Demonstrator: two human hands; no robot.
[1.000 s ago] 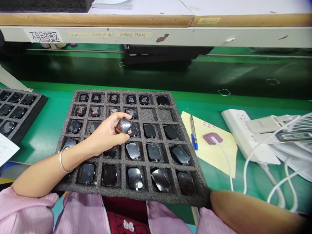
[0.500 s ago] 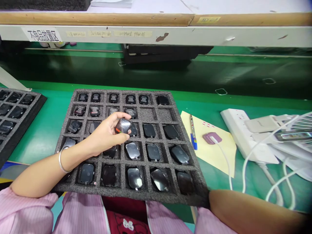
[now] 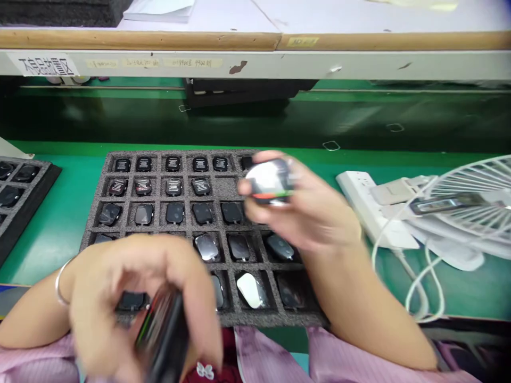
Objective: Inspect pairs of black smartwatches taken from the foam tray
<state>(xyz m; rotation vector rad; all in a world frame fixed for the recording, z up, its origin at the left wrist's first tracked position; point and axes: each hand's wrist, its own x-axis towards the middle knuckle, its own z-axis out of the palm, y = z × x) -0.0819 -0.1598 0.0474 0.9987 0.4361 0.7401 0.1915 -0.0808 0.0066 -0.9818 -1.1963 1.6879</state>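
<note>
Both hands grip a watch: right hand [image 3: 315, 213] over the tray [image 3: 99, 234], left hand [image 3: 131, 298] near. Loose pinches risk drops.

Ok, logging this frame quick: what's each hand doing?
Left hand: closed on a dark, blurred watch body.
Right hand: holding a watch body above the foam tray.

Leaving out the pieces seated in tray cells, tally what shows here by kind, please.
Foam trays: 2, centre tray and left tray
Watch bodies held: 2, left watch body in left hand, right watch body in right hand
Power strip: 1
Desk fan: 1
Total: 6
</note>
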